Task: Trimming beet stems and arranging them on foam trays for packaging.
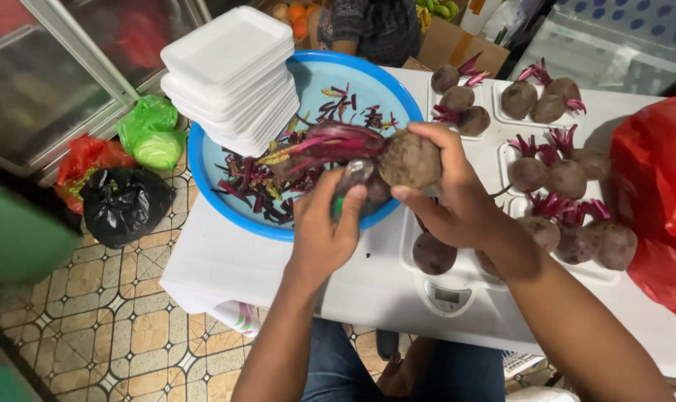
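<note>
Right hand (457, 195) closed around a round beetroot (410, 158), held up over the near rim of the blue basin (204, 173). Left hand (324, 223) wrapped around a small cutting tool (353, 177) — blade mostly hidden, pressed in where the purple stems (330, 141) meet the root. Cannot tell how deep the edge sits.

Risks, judged from this pose:

- Left thumb lying close to the cut line — a slip on the root could bring the edge onto a finger of either hand.
- Beetroot gripped only by fingertips and thumb; a hard push from the tool could roll it out and drop it onto the tray on the weighing scale (448, 296) below, or off the counter (226, 260).
- Trimmed stems already heaped in the basin; more cuttings falling near the rim could spill onto the counter or the tiled floor.
- Stack of white foam trays (230, 71) resting on the basin's far rim, leaning a little — a knock to the basin might topple it.
- Trimmed beetroots on foam trays (569, 179) well clear to the right; little threat there.
</note>
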